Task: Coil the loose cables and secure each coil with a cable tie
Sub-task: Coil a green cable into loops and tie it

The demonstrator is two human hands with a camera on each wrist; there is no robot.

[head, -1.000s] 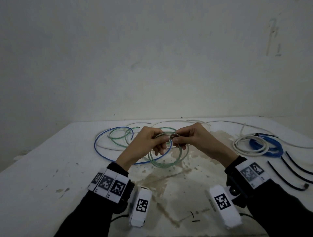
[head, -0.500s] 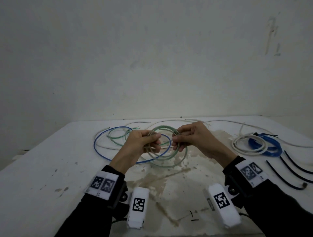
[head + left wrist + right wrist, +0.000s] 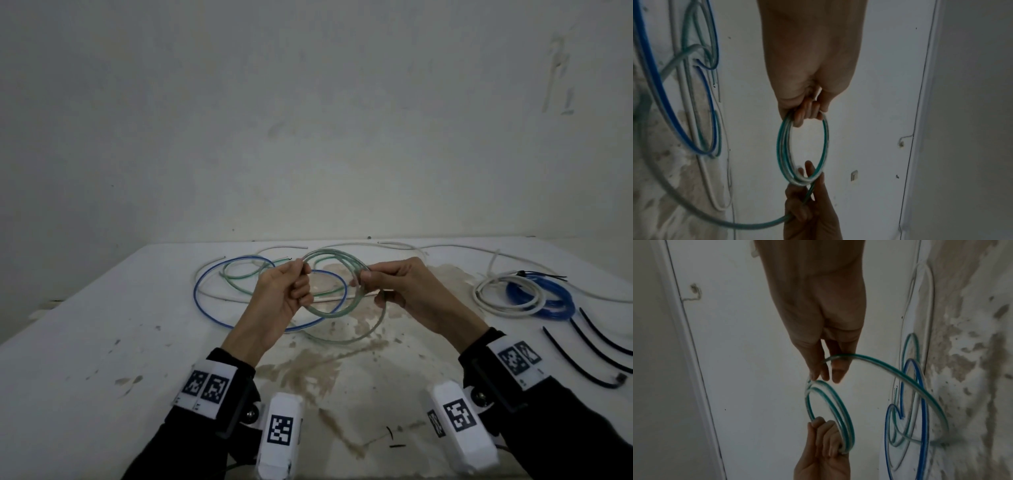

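The green cable (image 3: 337, 310) is up in the air over the middle of the table (image 3: 102, 342), wound into a small ring of a few loops. The left hand (image 3: 279, 296) has its fingers curled round one side of the ring. The right hand (image 3: 399, 291) pinches the other side between thumb and fingers. The hands are a little apart, with the ring between them.

One loose end of the green cable sags down from the right hand to the table. So the step in hand looks like coiling, and it is not done yet.

Next, the right hand likely needs to bring the loose end round onto the ring, while the left hand keeps the loops tight so they do not spring open. After that it needs a tie (image 3: 582, 359). Black ties lie on the table at the far right, well apart from the hands.

A blue cable (image 3: 205, 308) and a white cable (image 3: 342, 245) lie loose on the table behind the hands. A white coil (image 3: 486, 301) and a blue coil (image 3: 561, 303) sit near the ties.
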